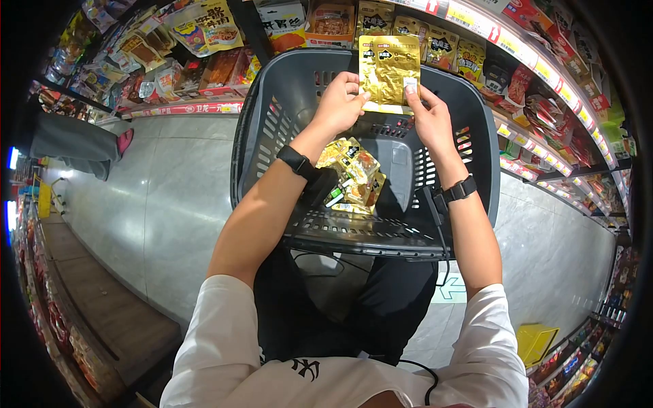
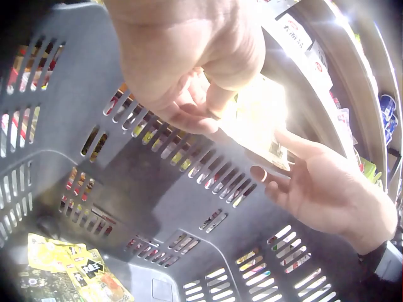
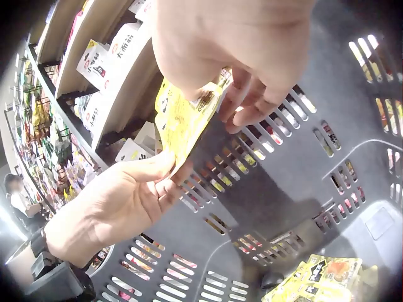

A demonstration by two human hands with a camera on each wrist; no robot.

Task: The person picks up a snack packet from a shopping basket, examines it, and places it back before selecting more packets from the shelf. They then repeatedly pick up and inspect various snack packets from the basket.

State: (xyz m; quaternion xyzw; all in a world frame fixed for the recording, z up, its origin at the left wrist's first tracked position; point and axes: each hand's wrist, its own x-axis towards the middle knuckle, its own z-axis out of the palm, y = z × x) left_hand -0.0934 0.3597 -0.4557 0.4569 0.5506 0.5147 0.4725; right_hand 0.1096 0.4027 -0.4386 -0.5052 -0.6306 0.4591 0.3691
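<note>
Both hands hold a flat gold snack packet [image 1: 389,71] upright over the far rim of a dark grey shopping basket [image 1: 272,71]. At its lower left edge the left hand [image 1: 340,103] pinches it between thumb and fingers. The right hand [image 1: 430,119] grips the lower right side, thumb on the front face. In the left wrist view the packet [image 2: 258,116] is washed out by glare. From the right wrist the packet [image 3: 186,116] shows its yellow-gold side. Several similar gold packets [image 1: 350,170] lie in a loose pile on the basket floor, partly behind the left wrist.
Shelves of packaged snacks [image 1: 204,68] run behind the basket, and a lit shelf edge with price tags [image 1: 537,64] curves down the right. Another person's leg [image 1: 75,139] shows at left on the tiled floor [image 1: 183,183]. A yellow stand [image 1: 534,342] is at lower right.
</note>
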